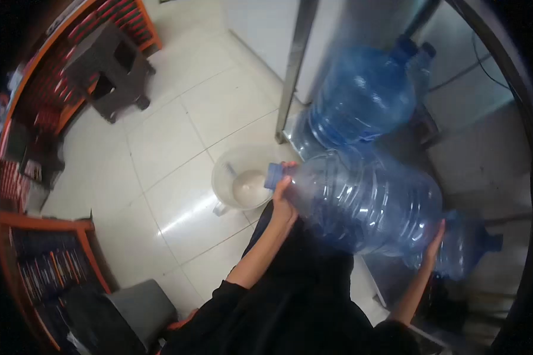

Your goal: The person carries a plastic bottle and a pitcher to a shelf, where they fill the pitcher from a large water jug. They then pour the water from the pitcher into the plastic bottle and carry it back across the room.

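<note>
I hold a large blue water bottle point(370, 204) tipped on its side, its capped neck pointing left over a translucent plastic pitcher point(243, 177) that stands on the tiled floor. My left hand point(282, 198) grips the bottle at its neck and shoulder. My right hand point(435, 239) supports the bottle's base from below. The pitcher has some whitish liquid at the bottom. Whether anything is pouring out of the bottle cannot be seen.
Another large blue bottle point(361, 97) stands behind, with more beside it point(468, 245). A metal post point(293, 71) rises near the pitcher. A dark stool point(109, 65) and orange shelving point(47, 260) line the left side. A grey seat point(139, 307) is near my legs.
</note>
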Action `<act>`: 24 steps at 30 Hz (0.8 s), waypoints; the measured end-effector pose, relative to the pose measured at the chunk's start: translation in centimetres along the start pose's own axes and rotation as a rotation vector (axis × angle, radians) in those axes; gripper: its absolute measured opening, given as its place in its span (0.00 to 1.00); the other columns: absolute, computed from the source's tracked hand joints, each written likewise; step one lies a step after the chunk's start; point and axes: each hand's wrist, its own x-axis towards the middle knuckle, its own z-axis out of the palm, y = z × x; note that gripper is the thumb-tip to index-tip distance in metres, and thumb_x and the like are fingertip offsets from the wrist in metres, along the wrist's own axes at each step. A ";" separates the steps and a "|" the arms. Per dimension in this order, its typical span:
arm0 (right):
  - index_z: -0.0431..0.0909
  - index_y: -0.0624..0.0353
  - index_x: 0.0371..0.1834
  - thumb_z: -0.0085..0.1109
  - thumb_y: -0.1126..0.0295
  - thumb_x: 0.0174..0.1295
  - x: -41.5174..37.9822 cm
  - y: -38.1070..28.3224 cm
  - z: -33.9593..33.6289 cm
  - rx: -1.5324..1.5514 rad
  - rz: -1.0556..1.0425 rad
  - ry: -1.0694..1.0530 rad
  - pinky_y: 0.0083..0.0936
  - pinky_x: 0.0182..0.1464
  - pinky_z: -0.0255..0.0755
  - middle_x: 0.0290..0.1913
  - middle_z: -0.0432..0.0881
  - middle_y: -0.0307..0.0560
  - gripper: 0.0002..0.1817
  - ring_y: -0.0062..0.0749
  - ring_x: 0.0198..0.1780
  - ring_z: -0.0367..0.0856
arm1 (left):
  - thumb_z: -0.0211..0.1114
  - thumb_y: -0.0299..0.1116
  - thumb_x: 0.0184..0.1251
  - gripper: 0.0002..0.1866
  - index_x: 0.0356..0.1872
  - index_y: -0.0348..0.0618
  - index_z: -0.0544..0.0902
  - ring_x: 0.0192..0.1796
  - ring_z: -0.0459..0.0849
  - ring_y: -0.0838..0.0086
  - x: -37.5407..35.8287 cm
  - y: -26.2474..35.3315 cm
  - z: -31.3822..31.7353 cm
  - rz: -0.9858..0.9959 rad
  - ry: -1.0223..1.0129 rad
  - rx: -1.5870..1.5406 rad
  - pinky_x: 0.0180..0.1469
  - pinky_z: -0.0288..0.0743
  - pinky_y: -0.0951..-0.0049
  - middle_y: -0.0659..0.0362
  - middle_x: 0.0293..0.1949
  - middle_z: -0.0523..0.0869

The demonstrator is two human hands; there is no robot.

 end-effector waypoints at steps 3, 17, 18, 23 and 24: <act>0.55 0.64 0.58 0.35 0.43 0.56 -1.4 -1.5 0.6 -0.190 -0.097 0.083 0.29 0.59 0.48 0.56 0.61 0.48 0.36 0.36 0.58 0.57 | 0.59 0.39 0.46 0.21 0.43 0.43 0.69 0.44 0.71 0.72 0.1 -0.7 -0.5 -0.038 -0.023 -0.150 0.48 0.64 0.72 0.62 0.40 0.73; 0.58 0.71 0.55 0.38 0.46 0.56 -3.3 -8.2 5.7 -0.568 -0.230 0.125 0.29 0.59 0.48 0.56 0.61 0.55 0.36 0.39 0.58 0.58 | 0.56 0.40 0.47 0.23 0.45 0.41 0.67 0.47 0.70 0.67 1.9 -2.1 -4.0 0.001 0.010 -0.278 0.52 0.63 0.67 0.56 0.44 0.71; 0.60 0.72 0.53 0.39 0.47 0.56 -3.3 -8.4 5.8 -0.593 -0.241 0.127 0.29 0.58 0.50 0.55 0.63 0.56 0.35 0.39 0.57 0.59 | 0.56 0.40 0.47 0.23 0.45 0.41 0.67 0.47 0.70 0.67 1.8 -1.9 -4.0 0.001 0.015 -0.282 0.52 0.63 0.67 0.56 0.44 0.71; 0.63 0.73 0.51 0.40 0.49 0.57 -2.9 -8.3 5.4 -0.649 -0.363 0.108 0.28 0.56 0.52 0.52 0.67 0.57 0.33 0.39 0.54 0.63 | 0.55 0.45 0.47 0.26 0.45 0.38 0.66 0.47 0.70 0.64 1.6 -2.0 -4.9 -0.086 0.047 -0.314 0.51 0.63 0.66 0.53 0.43 0.72; 0.63 0.74 0.50 0.40 0.50 0.58 -2.8 -8.2 5.2 -0.659 -0.409 0.090 0.28 0.55 0.53 0.51 0.67 0.57 0.32 0.38 0.53 0.64 | 0.55 0.45 0.47 0.26 0.45 0.38 0.66 0.47 0.70 0.64 1.8 -2.1 -5.2 -0.088 0.047 -0.315 0.51 0.63 0.66 0.53 0.43 0.72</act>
